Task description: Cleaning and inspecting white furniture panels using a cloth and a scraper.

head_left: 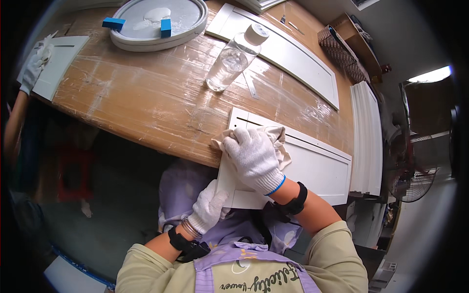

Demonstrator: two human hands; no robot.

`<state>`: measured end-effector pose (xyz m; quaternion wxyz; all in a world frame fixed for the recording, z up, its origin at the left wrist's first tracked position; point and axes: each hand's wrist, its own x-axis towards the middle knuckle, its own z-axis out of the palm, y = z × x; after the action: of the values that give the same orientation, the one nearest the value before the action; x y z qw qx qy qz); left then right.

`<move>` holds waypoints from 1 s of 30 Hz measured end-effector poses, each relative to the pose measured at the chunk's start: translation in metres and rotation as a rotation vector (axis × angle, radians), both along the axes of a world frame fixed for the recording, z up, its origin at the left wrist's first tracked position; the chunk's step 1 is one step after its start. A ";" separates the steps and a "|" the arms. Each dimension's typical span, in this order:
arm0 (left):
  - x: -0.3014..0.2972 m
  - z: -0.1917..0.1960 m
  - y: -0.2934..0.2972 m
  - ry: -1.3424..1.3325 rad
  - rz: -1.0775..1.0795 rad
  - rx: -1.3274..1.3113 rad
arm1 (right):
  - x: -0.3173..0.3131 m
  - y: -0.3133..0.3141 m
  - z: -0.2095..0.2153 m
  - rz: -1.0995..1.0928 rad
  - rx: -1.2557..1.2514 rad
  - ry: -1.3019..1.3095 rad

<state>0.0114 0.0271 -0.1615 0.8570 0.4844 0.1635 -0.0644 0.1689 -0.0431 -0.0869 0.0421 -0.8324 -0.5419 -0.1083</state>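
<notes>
We press a beige cloth onto the white panel with our right hand, fingers closed over it. Our left hand clamps the panel's near corner, which overhangs the worktop, steadying it. A clear bottle lies beyond the panel.

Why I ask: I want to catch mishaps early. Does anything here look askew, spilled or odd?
The clear plastic bottle lies on its side on the wooden table, cap on, with no puddle visible. The white panel overhangs the table edge, steadied underneath by the left hand while the right hand presses a cloth on it.
</notes>
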 end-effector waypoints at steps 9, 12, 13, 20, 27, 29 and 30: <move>0.003 -0.001 -0.002 -0.063 0.065 0.106 | 0.064 -0.091 -0.009 -0.510 0.104 -0.006; 0.007 0.000 -0.007 -0.122 0.064 0.121 | 0.101 -0.238 -0.023 -0.965 0.015 -0.213; 0.008 0.002 -0.010 -0.108 0.071 0.120 | 0.114 -0.289 -0.028 -1.203 -0.056 -0.253; 0.005 0.003 -0.011 -0.076 0.138 0.095 | 0.050 -0.154 -0.012 -0.666 -0.039 0.086; 0.007 0.010 -0.012 -0.082 0.099 0.161 | 0.087 -0.263 -0.012 -0.895 0.056 0.017; 0.006 0.009 -0.014 -0.077 0.106 0.143 | 0.080 -0.249 -0.005 -0.908 0.050 0.022; 0.007 0.008 -0.013 -0.072 0.114 0.125 | 0.073 -0.222 -0.001 -0.864 0.029 0.013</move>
<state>0.0182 0.0140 -0.1539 0.8327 0.5289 0.1634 0.0123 0.2419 -0.2654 -0.0882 0.0080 -0.9828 -0.1419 -0.1181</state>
